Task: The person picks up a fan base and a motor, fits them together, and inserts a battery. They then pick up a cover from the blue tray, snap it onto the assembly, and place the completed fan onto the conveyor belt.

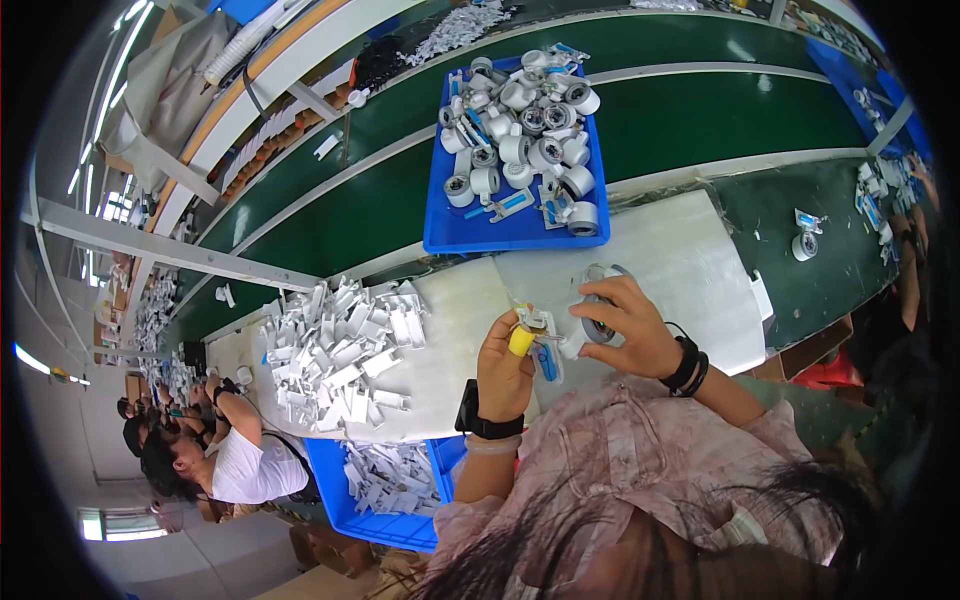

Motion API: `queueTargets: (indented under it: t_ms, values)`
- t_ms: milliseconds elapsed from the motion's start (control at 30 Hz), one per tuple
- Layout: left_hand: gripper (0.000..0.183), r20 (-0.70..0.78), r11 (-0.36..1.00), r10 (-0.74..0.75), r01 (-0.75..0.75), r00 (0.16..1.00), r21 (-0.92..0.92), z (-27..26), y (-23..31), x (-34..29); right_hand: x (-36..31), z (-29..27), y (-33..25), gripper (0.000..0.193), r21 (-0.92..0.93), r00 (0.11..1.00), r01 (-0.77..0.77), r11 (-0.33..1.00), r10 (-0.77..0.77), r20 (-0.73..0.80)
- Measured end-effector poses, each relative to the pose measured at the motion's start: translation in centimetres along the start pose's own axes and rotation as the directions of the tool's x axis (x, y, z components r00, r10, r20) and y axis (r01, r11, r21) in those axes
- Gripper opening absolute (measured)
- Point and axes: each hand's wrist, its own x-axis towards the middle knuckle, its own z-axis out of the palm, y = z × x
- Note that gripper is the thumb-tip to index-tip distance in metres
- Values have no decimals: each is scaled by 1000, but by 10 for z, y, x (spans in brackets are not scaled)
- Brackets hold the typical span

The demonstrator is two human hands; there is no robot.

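My left hand (507,368) is closed on a small white plastic bracket with a blue strip (546,362). Something yellow (521,341) shows at that hand's thumb; whether it is a finger cover or a part, I cannot tell. My right hand (634,328) curls around a round white-and-grey housing (594,279), close beside the bracket. Fingers partly hide where the two pieces meet. Both hands are above the pale work mat (690,265). Left of them, a heap of loose white plastic pieces (340,350) lies on the mat.
Beyond my hands, a blue tray (432,222) holds many round white housings with brackets. Another blue bin (345,515) of white pieces stands below the mat's near edge. A green conveyor (700,120) runs behind. One assembly (804,243) lies at right. Co-workers sit at both sides.
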Motion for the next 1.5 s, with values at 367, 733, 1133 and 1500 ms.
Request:
queueTargets:
  t_ms: [367, 733, 1133, 1500]
  values:
    - [42, 17, 999, -5, 4, 1000, 38, -2, -3, 2, -3, 4, 5, 56, -12, 1000, -16, 1000, 16, 9]
    - [34, -9, 998, -24, 25, 1000, 61, -14, -11, 5, -6, 7, 9, 56, -14, 999, -29, 999, 29, 20]
    - [24, -323, 960, 94, 0, 942, 280, -118, 26, 55, -52, 18, 58, 39, 1, 948, -210, 978, 204, 244]
    - [24, -520, 892, 433, -268, 737, 363, -241, 143, 223, -50, 26, 102, 30, -158, 928, -366, 917, 347, -135]
